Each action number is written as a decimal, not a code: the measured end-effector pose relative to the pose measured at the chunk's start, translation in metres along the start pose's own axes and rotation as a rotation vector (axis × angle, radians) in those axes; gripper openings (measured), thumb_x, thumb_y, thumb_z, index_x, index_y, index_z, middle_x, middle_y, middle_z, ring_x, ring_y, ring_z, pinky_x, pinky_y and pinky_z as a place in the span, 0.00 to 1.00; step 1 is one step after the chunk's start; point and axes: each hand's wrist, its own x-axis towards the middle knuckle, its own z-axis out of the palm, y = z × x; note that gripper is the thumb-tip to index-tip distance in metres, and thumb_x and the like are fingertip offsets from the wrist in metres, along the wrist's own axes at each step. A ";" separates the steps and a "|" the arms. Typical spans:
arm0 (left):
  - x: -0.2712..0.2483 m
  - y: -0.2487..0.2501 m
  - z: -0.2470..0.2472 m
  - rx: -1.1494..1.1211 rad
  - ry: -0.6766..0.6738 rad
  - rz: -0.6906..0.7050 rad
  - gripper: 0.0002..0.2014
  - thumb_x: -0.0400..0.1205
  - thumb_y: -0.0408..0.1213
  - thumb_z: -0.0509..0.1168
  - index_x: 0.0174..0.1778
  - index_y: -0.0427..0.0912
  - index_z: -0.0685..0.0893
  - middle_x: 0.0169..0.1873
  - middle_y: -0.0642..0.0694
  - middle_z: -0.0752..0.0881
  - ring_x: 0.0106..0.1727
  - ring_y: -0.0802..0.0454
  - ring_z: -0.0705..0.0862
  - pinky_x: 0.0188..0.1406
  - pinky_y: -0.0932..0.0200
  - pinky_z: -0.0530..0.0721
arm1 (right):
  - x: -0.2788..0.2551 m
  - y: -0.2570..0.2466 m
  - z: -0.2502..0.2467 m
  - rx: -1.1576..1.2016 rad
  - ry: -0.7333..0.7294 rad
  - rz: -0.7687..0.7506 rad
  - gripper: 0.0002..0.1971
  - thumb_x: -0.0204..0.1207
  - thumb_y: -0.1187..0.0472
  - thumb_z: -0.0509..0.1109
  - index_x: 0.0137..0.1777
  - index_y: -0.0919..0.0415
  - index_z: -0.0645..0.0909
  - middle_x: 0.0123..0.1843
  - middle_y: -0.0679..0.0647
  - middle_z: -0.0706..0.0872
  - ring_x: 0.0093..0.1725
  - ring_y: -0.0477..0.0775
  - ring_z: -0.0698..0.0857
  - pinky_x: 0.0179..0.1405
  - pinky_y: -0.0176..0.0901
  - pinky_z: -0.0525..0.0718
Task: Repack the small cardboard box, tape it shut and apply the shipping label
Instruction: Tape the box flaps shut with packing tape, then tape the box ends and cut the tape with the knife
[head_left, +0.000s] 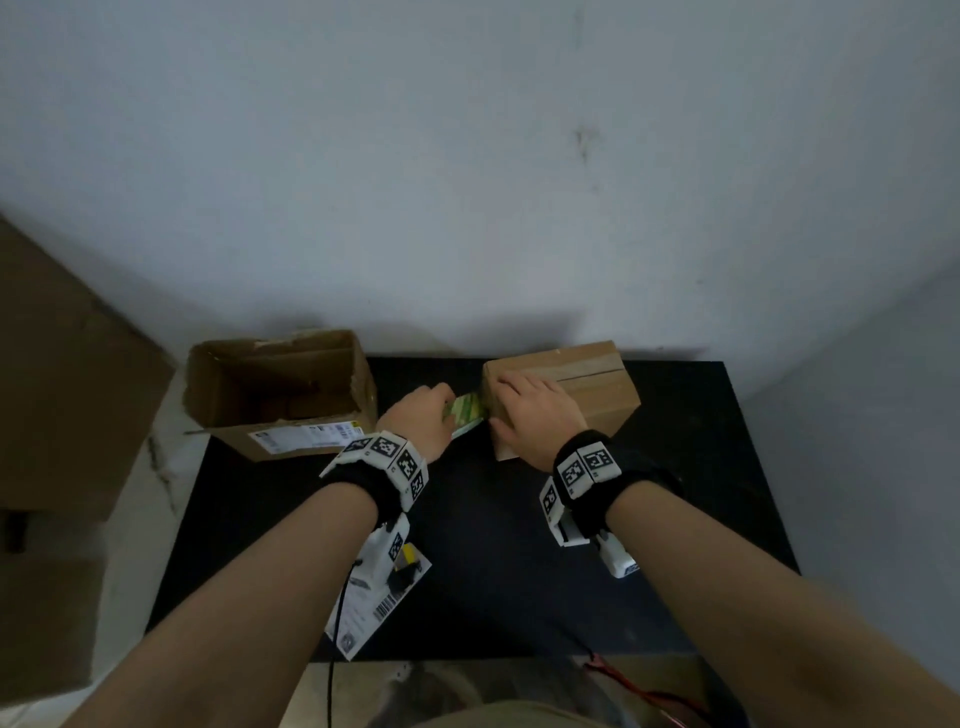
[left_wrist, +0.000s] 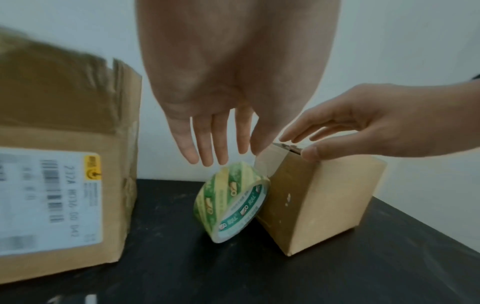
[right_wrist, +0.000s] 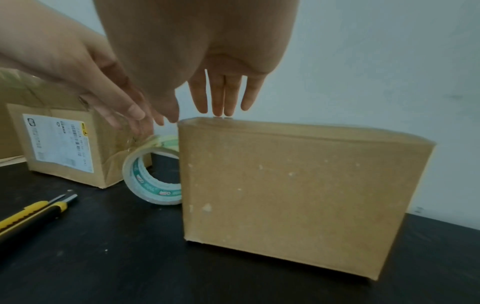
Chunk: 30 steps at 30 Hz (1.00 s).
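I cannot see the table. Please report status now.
Both hands open: left hand above tape roll, right hand on box top. Flaps closed; tape started at corner. Knife lies aside, nothing blocking.

- Small cardboard box (head_left: 587, 395): plain brown, flaps closed, seam across top, upright on black table.
- Tape roll (left_wrist: 231, 203): green-yellow print, on edge, leaning against box's left side.
- Shipping label (head_left: 371, 608): white, barcoded, flat near table's front edge.

Bare forearms; black wristbands (head_left: 613, 483) carrying white marker blocks (black-white square codes).
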 end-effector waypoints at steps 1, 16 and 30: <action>-0.007 -0.003 -0.002 0.032 0.012 0.013 0.13 0.84 0.40 0.57 0.63 0.44 0.76 0.57 0.40 0.80 0.56 0.43 0.81 0.48 0.52 0.77 | -0.003 -0.006 -0.001 -0.005 0.005 0.013 0.24 0.81 0.52 0.59 0.75 0.59 0.68 0.75 0.55 0.71 0.73 0.56 0.70 0.72 0.47 0.64; -0.123 -0.092 0.024 0.133 -0.063 -0.081 0.11 0.85 0.44 0.55 0.55 0.46 0.80 0.52 0.46 0.81 0.52 0.48 0.81 0.52 0.49 0.83 | -0.045 -0.119 0.047 0.017 -0.035 0.032 0.15 0.82 0.57 0.58 0.63 0.61 0.78 0.63 0.56 0.79 0.63 0.57 0.76 0.58 0.48 0.75; -0.154 -0.145 0.089 0.033 -0.149 -0.025 0.15 0.83 0.43 0.58 0.66 0.51 0.75 0.61 0.49 0.75 0.62 0.51 0.76 0.54 0.52 0.81 | -0.029 -0.165 0.118 0.259 -0.235 0.296 0.26 0.77 0.50 0.69 0.70 0.61 0.69 0.67 0.56 0.74 0.68 0.56 0.75 0.62 0.52 0.79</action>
